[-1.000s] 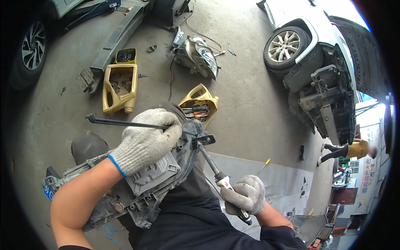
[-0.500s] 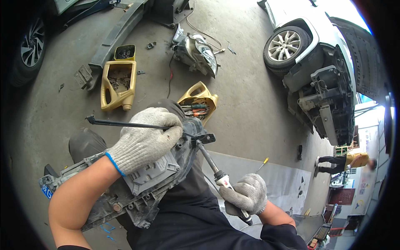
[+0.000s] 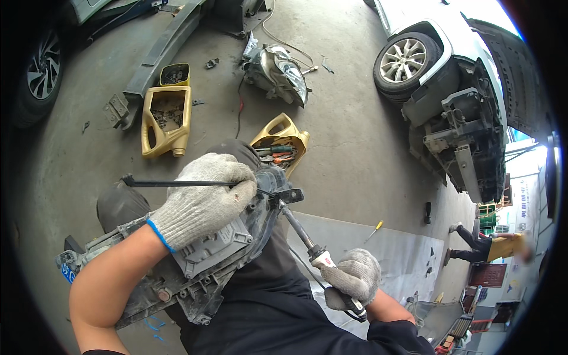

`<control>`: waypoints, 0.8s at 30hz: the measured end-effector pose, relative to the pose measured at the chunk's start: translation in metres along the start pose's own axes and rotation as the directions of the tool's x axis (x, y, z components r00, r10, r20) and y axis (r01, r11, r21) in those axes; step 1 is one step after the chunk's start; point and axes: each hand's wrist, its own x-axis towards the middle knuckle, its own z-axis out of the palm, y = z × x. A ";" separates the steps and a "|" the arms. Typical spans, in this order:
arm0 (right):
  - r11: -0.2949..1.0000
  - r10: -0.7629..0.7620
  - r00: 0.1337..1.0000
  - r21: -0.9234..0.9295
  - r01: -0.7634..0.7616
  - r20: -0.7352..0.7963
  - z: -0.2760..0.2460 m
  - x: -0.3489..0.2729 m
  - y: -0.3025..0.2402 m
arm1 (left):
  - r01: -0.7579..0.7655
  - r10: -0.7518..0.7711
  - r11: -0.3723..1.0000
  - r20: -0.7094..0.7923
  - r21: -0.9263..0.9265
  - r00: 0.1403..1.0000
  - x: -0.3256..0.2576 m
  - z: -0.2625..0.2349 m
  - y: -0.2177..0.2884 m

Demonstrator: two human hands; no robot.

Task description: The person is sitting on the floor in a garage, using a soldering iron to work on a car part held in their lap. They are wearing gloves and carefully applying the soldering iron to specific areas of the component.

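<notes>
Grey-white knitted cotton covers the left hand point(image 3: 210, 186), blue at the cuff, its fingers pinched around a long, thin black strip point(image 3: 155, 184): one end juts out left, the other points toward a flat black tab point(image 3: 290, 196) on the dusty grey-and-black plastic housing point(image 3: 216, 254). That housing lies across the lap, over dark trousers point(image 3: 275, 260). Over to the right hand point(image 3: 353, 278), gloved as well, fingers wrapped round a white-and-black-handled tool with a long metal barrel point(image 3: 305, 239), tip right up by the tab's base; whether it touches, I can't tell.

Now the danger! If that barrel runs hot, and I'd guess it does, a slip leftward could scorch the left glove, so near the tip. Linger too long and the plastic could sag or bubble. One shifting knee could rock the housing, throwing strip and tip out of line. And that thin dark cord point(image 3: 307, 271): a snag could drag the tool sideways.
</notes>
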 end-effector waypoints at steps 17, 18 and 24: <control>0.901 0.321 0.941 0.339 -0.269 -0.107 0.002 -0.014 -0.004 | -0.326 0.359 0.901 -0.068 0.287 0.931 -0.006 0.001 0.011; 0.868 0.366 0.921 0.404 -0.287 -0.131 0.001 -0.011 -0.009 | -0.338 0.371 0.892 -0.059 0.300 0.927 -0.006 0.000 0.012; 0.739 0.598 0.787 0.482 -0.471 -0.149 0.007 -0.019 -0.016 | -0.379 0.413 0.864 -0.038 0.332 0.910 -0.007 0.001 0.013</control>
